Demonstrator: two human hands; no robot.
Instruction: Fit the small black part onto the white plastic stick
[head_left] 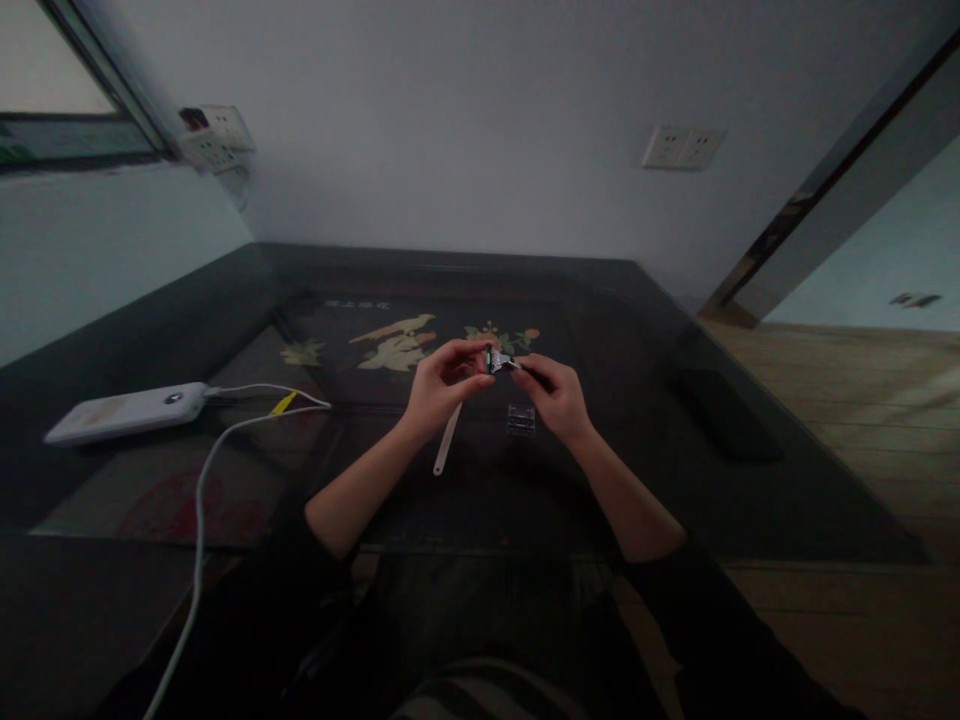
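The left hand [442, 388] pinches the head end of what looks like a small razor [500, 361] between thumb and fingers; the right hand [556, 398] closes its thumb and fingertips around the other end, where a dark handle seems to run into the palm. The razor is held above the tabletop [480, 515], between the two hands. It should be light and stiff, its shiny metal neck probably slippery and its head perhaps sharp, so the handle is the safer hold, with the head taken only by its sides.

Just nearer the person than the razor lies a small clear case [520, 420], its contents too dark to tell. A pale strip [448, 442] with a hole in its end lies nearer too, on the razor's left. Well to the razor's left are a white power bank [127, 413] and its cable [200, 500] with a yellow tag [283, 403]; well to its right, a dark flat object [727, 415]. Beyond the razor, to the left, small pale characters [357, 304] are too blurred to read surely; no brand is legible
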